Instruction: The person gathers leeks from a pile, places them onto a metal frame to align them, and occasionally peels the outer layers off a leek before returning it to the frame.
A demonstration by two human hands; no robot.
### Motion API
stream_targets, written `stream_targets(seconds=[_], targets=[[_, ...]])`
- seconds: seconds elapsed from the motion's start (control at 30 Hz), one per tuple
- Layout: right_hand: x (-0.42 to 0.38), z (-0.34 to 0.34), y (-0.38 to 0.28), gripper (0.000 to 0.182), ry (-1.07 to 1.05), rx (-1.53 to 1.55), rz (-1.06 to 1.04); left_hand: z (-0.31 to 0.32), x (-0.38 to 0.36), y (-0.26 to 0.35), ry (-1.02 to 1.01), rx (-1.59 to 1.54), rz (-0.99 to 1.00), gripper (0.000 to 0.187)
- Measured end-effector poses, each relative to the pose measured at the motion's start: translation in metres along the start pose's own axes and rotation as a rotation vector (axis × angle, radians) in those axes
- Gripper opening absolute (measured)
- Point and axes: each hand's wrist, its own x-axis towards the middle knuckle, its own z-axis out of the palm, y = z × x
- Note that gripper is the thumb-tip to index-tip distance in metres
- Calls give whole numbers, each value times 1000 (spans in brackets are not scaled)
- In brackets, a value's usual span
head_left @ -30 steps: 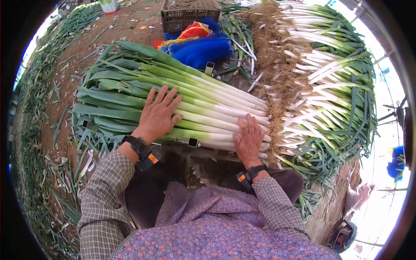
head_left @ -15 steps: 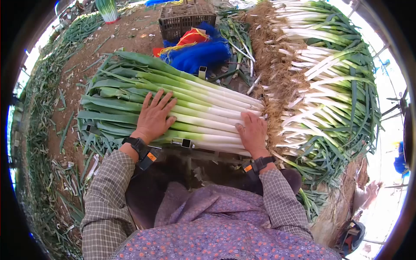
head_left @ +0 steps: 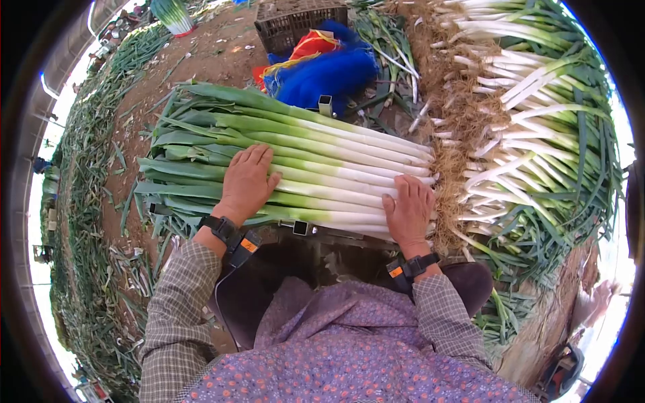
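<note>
My flat, open left hand [head_left: 246,181] and right hand [head_left: 410,211] both press on the leeks [head_left: 322,171], which lie sideways.

Crate [head_left: 295,23] cut off at top edge, unpeeled leek pile [head_left: 537,121] clipped at right — far-left figures too small to tell

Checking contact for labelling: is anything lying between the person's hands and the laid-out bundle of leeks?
Nothing visible. The left hand lies flat on the green part of the leeks, and the right hand rests directly on their white ends, near the roots. Both palms touch the stalks directly.
</note>
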Motion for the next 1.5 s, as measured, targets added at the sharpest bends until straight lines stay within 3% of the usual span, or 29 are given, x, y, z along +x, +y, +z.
stream_targets(seconds=[0.17, 0.27, 0.43, 0.73, 0.83, 1.03, 1.17, 1.27, 1.5], targets=[[-3, 3, 3, 48, 39, -14, 5, 5, 6, -6, 78, -55, 7, 36], [2, 2, 3, 48, 30, 26, 21, 8, 4, -21, 190, -113, 139, 34], [-2, 2, 4, 48, 54, 28, 30, -17, -2, -20, 196, -76, 67, 27], [-2, 0, 7, 45, 110, 117, 30, -27, 16, -4, -79, 245, -53, 30], [-3, -2, 8, 44, 105, 137, 43, -20, 6, -9, 8, 236, 18, 27], [-6, -3, 12, 44, 103, 135, 34, -33, 20, 4, -234, 196, -190, 40], [-8, -4, 13, 42, 114, 165, 40, -30, 12, 5, -254, 246, -180, 53], [-9, -3, 16, 41, 133, 180, 42, -27, 14, 13, -220, 264, -257, 56], [-7, -5, 17, 40, 102, 194, 50, -37, 27, 8, -364, 211, -320, 57]])
